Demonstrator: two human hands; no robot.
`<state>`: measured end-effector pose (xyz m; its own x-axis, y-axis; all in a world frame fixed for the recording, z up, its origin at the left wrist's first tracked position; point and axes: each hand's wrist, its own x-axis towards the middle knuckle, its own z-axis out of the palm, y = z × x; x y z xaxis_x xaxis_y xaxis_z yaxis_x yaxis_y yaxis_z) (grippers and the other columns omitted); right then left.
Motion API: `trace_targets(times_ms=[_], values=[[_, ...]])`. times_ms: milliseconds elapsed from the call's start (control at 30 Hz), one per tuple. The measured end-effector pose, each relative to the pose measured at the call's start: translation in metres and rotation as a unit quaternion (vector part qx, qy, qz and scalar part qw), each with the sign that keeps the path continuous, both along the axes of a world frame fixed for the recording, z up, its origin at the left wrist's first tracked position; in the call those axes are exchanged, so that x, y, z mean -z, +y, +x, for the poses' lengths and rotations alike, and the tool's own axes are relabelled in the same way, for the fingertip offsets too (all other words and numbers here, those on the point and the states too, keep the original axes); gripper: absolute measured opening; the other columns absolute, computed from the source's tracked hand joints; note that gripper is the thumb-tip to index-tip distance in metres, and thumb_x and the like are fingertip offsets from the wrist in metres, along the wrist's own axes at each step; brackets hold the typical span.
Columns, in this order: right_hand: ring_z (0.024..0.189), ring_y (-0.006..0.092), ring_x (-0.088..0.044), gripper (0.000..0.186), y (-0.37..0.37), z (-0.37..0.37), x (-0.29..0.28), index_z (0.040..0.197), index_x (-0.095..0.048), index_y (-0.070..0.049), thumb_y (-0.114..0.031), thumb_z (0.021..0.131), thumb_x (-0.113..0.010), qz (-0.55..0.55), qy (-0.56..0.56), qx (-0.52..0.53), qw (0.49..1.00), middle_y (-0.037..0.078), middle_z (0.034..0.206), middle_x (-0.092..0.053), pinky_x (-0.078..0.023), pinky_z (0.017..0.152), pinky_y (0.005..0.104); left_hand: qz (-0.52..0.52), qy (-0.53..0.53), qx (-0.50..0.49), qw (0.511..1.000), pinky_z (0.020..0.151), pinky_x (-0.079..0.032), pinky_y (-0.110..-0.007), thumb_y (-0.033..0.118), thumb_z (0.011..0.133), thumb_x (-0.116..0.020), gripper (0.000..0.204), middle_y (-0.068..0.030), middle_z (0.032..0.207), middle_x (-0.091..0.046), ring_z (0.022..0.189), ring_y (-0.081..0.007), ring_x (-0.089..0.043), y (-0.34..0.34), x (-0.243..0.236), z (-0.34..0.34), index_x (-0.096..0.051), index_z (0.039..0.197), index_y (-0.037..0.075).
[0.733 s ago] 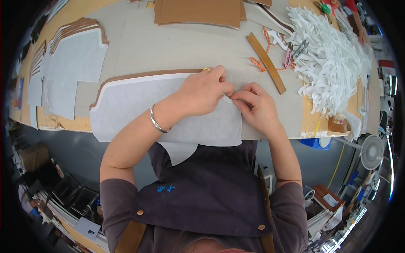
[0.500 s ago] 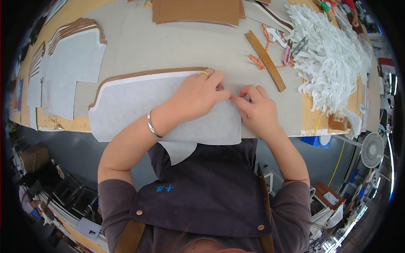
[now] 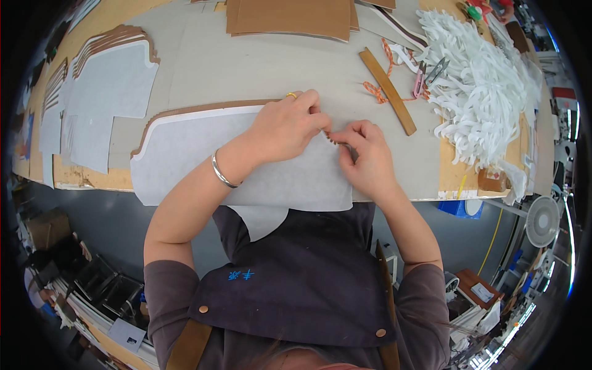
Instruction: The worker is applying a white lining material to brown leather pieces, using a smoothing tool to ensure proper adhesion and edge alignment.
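A large brown panel with pale grey-white backing (image 3: 216, 142) lies at the table's near edge, part of it hanging over. White tape runs along its far edge, beside a narrow brown margin. At the panel's right far corner, a short stretch of brown edge (image 3: 332, 139) with small notches or pleats shows between my hands. My left hand (image 3: 283, 126), with a ring and a bangle, is closed on the panel's edge just left of this stretch. To its right, my right hand (image 3: 370, 159) pinches the same edge between thumb and curled fingers.
Stacked brown-edged white-backed pieces (image 3: 111, 80) lie at the left. Brown sheets (image 3: 290, 18) are at the back. Rightward are a wooden stick (image 3: 388, 92), orange cord (image 3: 373, 92), pink-handled snips (image 3: 420, 80) and a heap of white strips (image 3: 481, 86). A fan (image 3: 542, 221) stands beyond.
My left hand has shifted slightly left and up, and my right hand a little left. The notched brown edge between them has come into view.
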<state>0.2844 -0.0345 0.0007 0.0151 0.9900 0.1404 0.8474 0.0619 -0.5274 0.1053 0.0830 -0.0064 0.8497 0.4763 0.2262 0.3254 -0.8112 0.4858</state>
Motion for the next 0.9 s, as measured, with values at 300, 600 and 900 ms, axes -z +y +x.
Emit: trace_targets(times_ms=[300,600,900], values=[[0.094,0.0267,-0.060,0.028,0.034,0.046,-0.006,0.107,-0.069,-0.011,-0.014,0.079,-0.067,0.113,0.011,0.042,0.993,0.007,0.099,-0.064,-0.048,0.082,0.0385,0.110,0.050,-0.031,0.992,0.085,-0.041,-0.039,0.018,0.076,-0.072,0.052,-0.0019,0.110,-0.055,0.106,-0.0231,-0.050,-0.051,-0.008,-0.026,-0.061,0.126,0.016],[0.084,0.0231,-0.066,0.046,0.085,0.114,-0.002,0.114,-0.066,-0.007,-0.031,0.076,-0.077,-0.070,0.014,0.156,0.985,0.011,0.099,-0.067,-0.053,0.076,0.0364,-0.006,-0.036,-0.047,0.998,0.089,-0.040,-0.040,0.013,0.074,-0.074,0.044,-0.0032,0.118,-0.056,0.115,-0.0247,-0.051,-0.086,-0.001,-0.030,-0.062,0.117,0.013],[0.075,0.0256,-0.061,0.037,0.009,0.060,-0.053,0.124,-0.060,-0.015,-0.017,0.087,-0.065,-0.115,0.008,-0.030,0.993,0.009,0.090,-0.056,-0.051,0.068,0.0377,-0.011,-0.048,-0.092,0.995,0.090,-0.040,-0.038,0.008,0.075,-0.071,0.043,-0.0034,0.124,-0.057,0.115,-0.0236,-0.052,-0.084,0.001,-0.026,-0.062,0.117,0.010]])
